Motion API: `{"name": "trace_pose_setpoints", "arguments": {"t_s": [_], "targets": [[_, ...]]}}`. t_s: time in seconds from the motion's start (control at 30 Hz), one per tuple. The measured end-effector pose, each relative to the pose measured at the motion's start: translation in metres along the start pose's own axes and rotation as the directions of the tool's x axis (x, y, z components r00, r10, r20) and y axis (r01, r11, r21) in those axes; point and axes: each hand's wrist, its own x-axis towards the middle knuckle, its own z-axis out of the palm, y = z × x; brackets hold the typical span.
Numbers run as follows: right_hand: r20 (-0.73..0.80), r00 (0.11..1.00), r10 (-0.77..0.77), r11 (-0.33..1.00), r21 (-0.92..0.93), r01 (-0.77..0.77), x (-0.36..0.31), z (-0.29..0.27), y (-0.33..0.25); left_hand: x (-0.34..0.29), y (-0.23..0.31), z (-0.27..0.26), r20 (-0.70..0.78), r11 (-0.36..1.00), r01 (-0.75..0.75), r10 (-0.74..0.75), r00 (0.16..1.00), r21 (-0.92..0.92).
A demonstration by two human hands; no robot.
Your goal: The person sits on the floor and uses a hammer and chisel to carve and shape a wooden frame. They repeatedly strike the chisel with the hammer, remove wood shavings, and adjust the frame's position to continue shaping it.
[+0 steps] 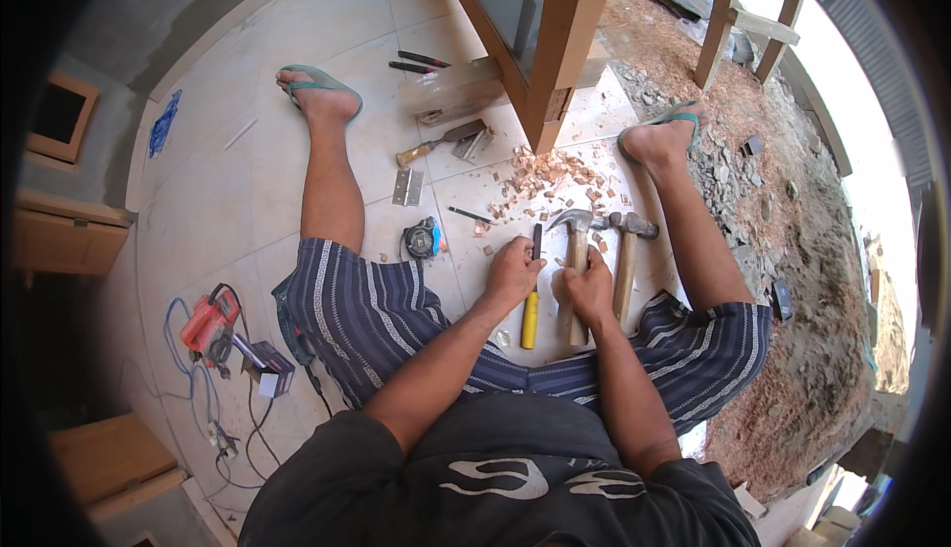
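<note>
Closest to the camera is your dark shirt (475,423), filling the lower middle of the view. Beneath and ahead of you spreads the pale tiled floor (223,220), and on your right it gives way to rough dirt ground (802,369). Beyond your hands, between your feet, a brown wooden frame (565,42) with a grey panel comes down to a corner. Your striped shorts (371,299) cover both spread legs. Beside the frame lies a wood block (451,91); you cannot tell from here whether the two touch. Out past your left leg sits a red power tool (203,324) among loose cables.

Your right hand (591,294) is closed on the handle of a claw hammer (578,248), its head pointing away from you. Just to the right is a second hammer (625,274), lying almost parallel. Your left hand (511,274) is clamped, thumb and fingers together, around the middle of a yellow-handled chisel (530,321), blade pointing away, just left of the first hammer.

A wooden-handled chisel (436,144) lies farther off, near the block. Nearer your left knee are a tape measure (423,238) and a metal hinge (402,188). A dark pencil (470,215) lies beside scattered wood chips (545,175).
</note>
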Motion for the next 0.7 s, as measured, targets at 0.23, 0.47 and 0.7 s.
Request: {"name": "trace_pose_setpoints", "arguments": {"t_s": [0.23,0.47,0.7], "targets": [[-0.022,1.000,-0.021,0.998,-0.055,0.020,0.008,0.012,0.008,0.001,0.004,-0.004,0.009,0.999,0.029,-0.029,1.000,0.031],[0.043,0.995,0.094,0.990,-0.114,-0.088,0.008,0.003,-0.002,0.008,0.011,-0.004,0.076,0.997,0.045,-0.050,0.996,0.068],[0.082,0.994,0.079,0.994,-0.085,-0.072,0.002,0.009,-0.005,0.090,-0.027,-0.100,-0.133,0.859,-0.280,0.366,0.921,0.428]]}}
